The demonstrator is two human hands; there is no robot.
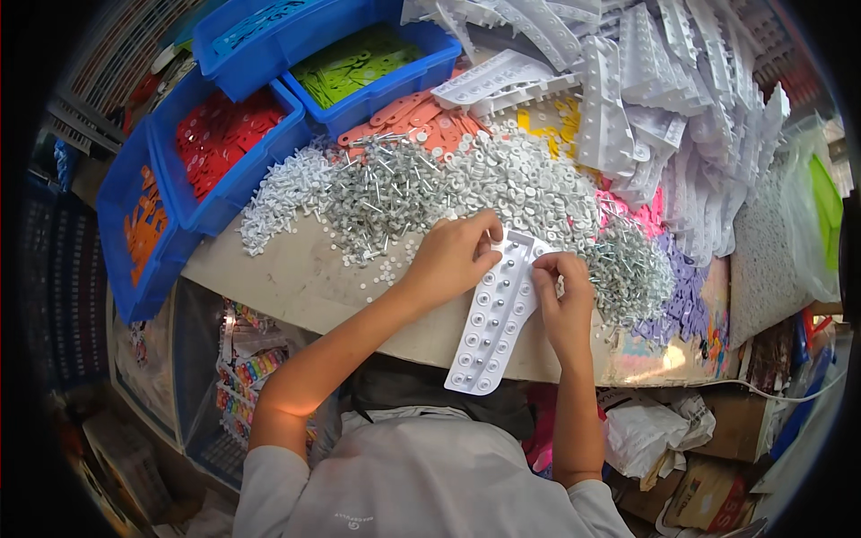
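A long white plastic strip point(491, 316) lies tilted on the near part of the table, its lower end sticking out past the front edge. Round white cups run down both its sides, with a row of metal pin heads between. My left hand point(456, 258) is at the strip's upper left edge, thumb and forefinger pinched together. Across from it, my right hand point(565, 291) touches the upper right edge with its fingers curled in. Whatever small piece either pinch may hold is hidden by the fingertips.
Beyond my hands spread heaps of metal pins point(381, 193) and small white plastic rings point(511, 179). Blue bins point(309, 117) with red, green, orange and blue pieces stand at the left. White moulded strips point(646, 81) pile up at the far right, above purple pieces point(683, 291).
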